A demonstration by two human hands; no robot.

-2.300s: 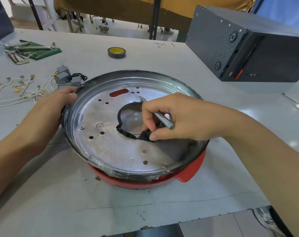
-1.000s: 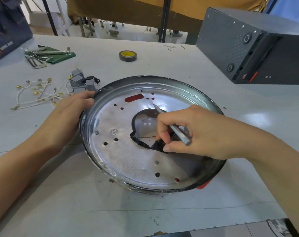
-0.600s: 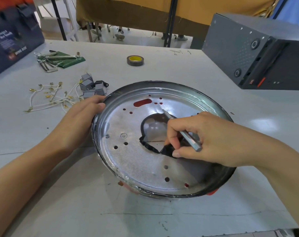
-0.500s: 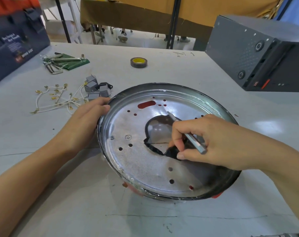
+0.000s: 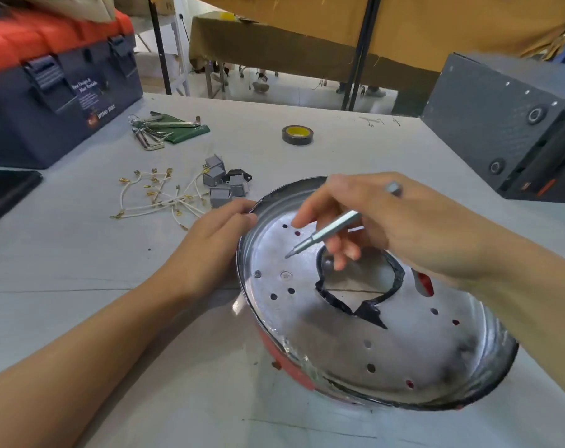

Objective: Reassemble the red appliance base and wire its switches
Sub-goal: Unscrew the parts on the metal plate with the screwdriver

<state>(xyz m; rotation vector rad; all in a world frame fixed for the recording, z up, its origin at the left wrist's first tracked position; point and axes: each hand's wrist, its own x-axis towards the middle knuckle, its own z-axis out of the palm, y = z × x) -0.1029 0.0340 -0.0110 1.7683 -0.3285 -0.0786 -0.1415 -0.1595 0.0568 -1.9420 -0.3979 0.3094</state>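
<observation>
**Inspector:** Nearest the viewer, the round silver metal plate with punched holes (image 5: 355, 334) sits inside the red plastic appliance base (image 5: 287, 367), tilted on the grey desk (image 5: 80, 286). Nothing lies in the plate; the desk shows through its black-edged central opening (image 5: 358, 286).

**Assistant:** And the hands?

**Inspector:** The left hand (image 5: 216, 240) rests on the plate's left rim, fingers curled over the edge. The right hand (image 5: 388, 221) has its grip clamped on a slim silver screwdriver (image 5: 326, 234). The long axis runs from upper right to lower left, tip hovering just above and right of the small screw (image 5: 286, 274) on the plate's left side. That hand is plainly the nearer to it.

**Assistant:** The switches?

**Inspector:** Beyond the left hand: grey block switches (image 5: 223, 182) and white wires with brass terminals (image 5: 155, 198), loose on the desk, unwired. Further back are a black-and-yellow tape roll (image 5: 297, 134) and a blue toolbox with orange lid (image 5: 48, 85).
</observation>
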